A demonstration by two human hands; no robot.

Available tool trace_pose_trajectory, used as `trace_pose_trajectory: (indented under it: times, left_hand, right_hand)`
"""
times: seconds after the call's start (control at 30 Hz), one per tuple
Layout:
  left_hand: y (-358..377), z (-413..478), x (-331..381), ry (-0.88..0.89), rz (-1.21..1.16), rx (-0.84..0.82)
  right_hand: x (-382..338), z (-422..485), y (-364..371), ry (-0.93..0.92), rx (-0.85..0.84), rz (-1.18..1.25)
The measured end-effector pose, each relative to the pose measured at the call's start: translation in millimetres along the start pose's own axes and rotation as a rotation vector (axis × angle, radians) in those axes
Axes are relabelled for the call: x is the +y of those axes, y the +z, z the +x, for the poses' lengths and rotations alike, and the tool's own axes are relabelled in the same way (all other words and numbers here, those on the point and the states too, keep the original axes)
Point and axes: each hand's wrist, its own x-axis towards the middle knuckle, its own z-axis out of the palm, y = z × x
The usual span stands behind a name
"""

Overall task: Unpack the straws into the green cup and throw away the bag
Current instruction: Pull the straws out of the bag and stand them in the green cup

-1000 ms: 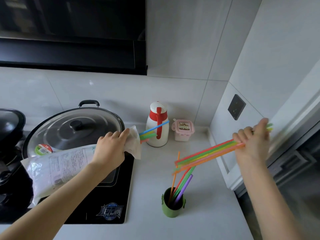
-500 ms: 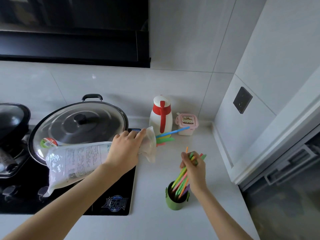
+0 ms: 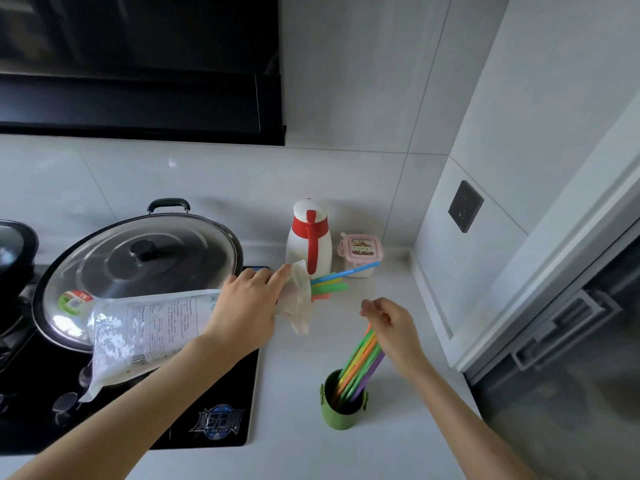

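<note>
My left hand [image 3: 247,308] grips the clear printed straw bag [image 3: 145,336] near its open mouth, holding it level above the stove. Several coloured straws [image 3: 330,284] poke out of that mouth toward the right. The green cup [image 3: 341,408] stands on the white counter in front, with several straws [image 3: 358,363] leaning in it up to the right. My right hand [image 3: 389,327] hovers just above the tops of those cup straws, fingers loosely apart and holding nothing.
A large lidded wok [image 3: 138,268] sits on the black stove [image 3: 194,410] under the bag. A white and red jug [image 3: 309,239] and a small pink box [image 3: 360,252] stand at the back wall. A wall socket [image 3: 465,206] is on the right.
My right hand brought a bundle of straws down from the right, set it in the green cup and let go. The left hand kept hold of the bag.
</note>
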Motion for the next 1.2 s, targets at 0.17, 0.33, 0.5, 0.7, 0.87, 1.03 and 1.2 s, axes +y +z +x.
trace_pose_trajectory:
  times: [0.17, 0.33, 0.5, 0.7, 0.87, 1.03, 1.2]
  left_hand:
    - [-4, 4, 0, 0.0, 0.016, 0.036]
    - [-11, 8, 4, 0.003, 0.024, 0.071]
    - [-11, 7, 18, 0.039, 0.035, 0.047]
    - [-9, 3, 29, 0.055, 0.005, 0.004]
    - [-4, -2, 24, 0.04, -0.024, -0.019]
    - [-6, -7, 13, -0.01, 0.006, -0.002]
    - [-1, -10, -2, -0.049, 0.065, 0.003]
  right_hand:
    - [-31, -6, -23, -0.04, 0.24, 0.178]
    - [-54, -13, -9, 0.174, 0.026, 0.623]
    - [-75, -18, 19, 0.224, -0.178, 0.768]
    - [-87, -11, 32, 0.253, -0.026, 0.95]
    - [-83, 9, 18, 0.223, 0.042, 1.195]
    - [-86, 28, -28, 0.161, 0.261, 1.495]
    - [-71, 37, -91, 0.069, 0.478, 1.451]
